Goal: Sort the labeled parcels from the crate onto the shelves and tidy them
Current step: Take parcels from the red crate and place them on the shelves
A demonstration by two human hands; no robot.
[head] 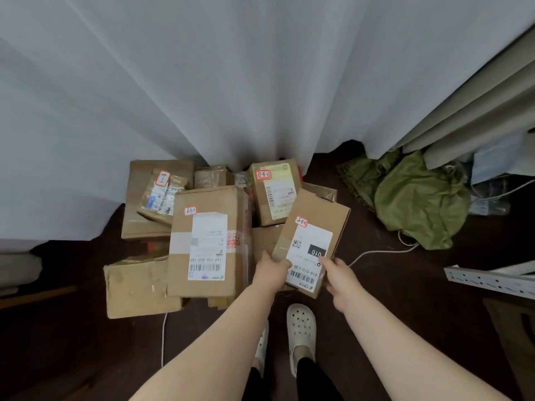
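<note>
As we face the pile (208, 204), our left hand (270, 272) and right hand (341, 277) grip a labelled box (318, 215). Both hold its near end.

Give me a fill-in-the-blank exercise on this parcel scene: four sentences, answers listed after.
1. The held parcel, gripped by the left hand and right hand, has a black patch reading ____.
2. Its handwritten sticker has a ____ border.
3. The crumpled cloth right of the pile of parcels is ____.
4. Behind the pile hangs a pale ____.

Missing words: 010; red; green; curtain.
</note>
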